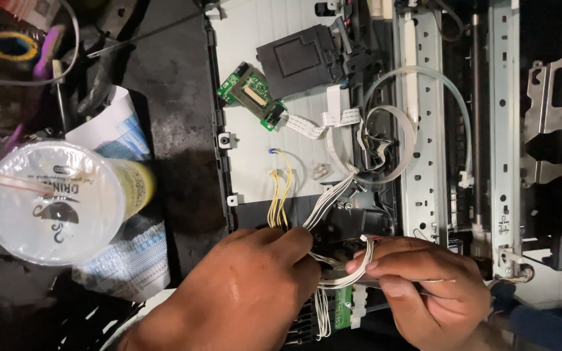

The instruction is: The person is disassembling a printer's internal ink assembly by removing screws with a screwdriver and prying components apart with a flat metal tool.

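Note:
My left hand (255, 286) and my right hand (417, 286) meet at the bottom centre over an opened printer chassis (255, 162). Both pinch a bundle of thin white wires (333, 195) that runs up from a small green circuit board (343, 304) between my hands. My right hand also holds a thin metal tool (434, 281) pointing right. Yellow wires (280, 192) rise just above my left hand. A second green circuit board (250, 94) lies higher up beside a black plastic module (304, 58), joined to white flat ribbon cables (333, 120).
A clear plastic cup with a lid and straw (47, 201) holds a yellow drink at the left, on printed paper (128, 257). Metal rails (424, 130) with holes and a clear tube (453, 104) run along the right. Dark tools and clutter fill the top left.

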